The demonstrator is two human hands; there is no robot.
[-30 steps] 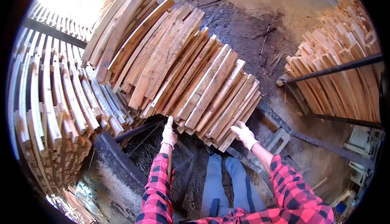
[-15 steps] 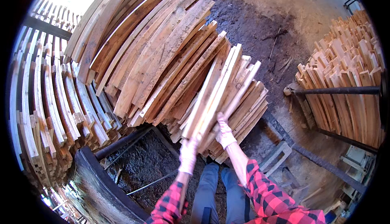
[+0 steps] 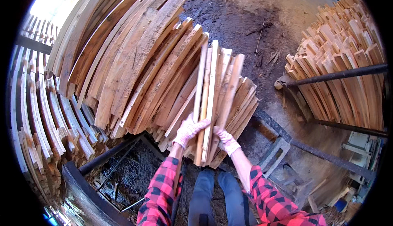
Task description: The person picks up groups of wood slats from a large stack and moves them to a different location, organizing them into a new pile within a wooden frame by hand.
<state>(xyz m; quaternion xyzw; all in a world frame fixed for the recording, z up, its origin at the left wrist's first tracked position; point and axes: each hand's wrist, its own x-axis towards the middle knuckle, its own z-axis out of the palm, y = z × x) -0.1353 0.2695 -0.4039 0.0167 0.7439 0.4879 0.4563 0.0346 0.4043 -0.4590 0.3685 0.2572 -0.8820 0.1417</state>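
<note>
Several narrow wooden slats (image 3: 211, 90) stand out from the front of a large board pile, long ends pointing away from me. My left hand (image 3: 190, 131), in a light pinkish work glove, is closed around their left side near the close end, thumb across the top. On their right side, my right hand (image 3: 226, 140), in a matching glove, is closed against the slats, with some fingers hidden behind the wood. Under and beside the slats lies the wide pile of sawn boards (image 3: 139, 58), fanned out to the far left.
Stacked strips (image 3: 45, 115) fill the left side beside a dark metal frame (image 3: 94, 193). At the right, upright wood pieces (image 3: 331, 78) stand behind a dark metal bar (image 3: 339, 75). A metal rail (image 3: 327, 156) crosses the lower right. Dark, debris-strewn ground (image 3: 245, 25) lies beyond the pile.
My left hand has moved up from the slats' near ends to wrap their left side. The slats have turned more upright in view, and my right hand has come closer to the left.
</note>
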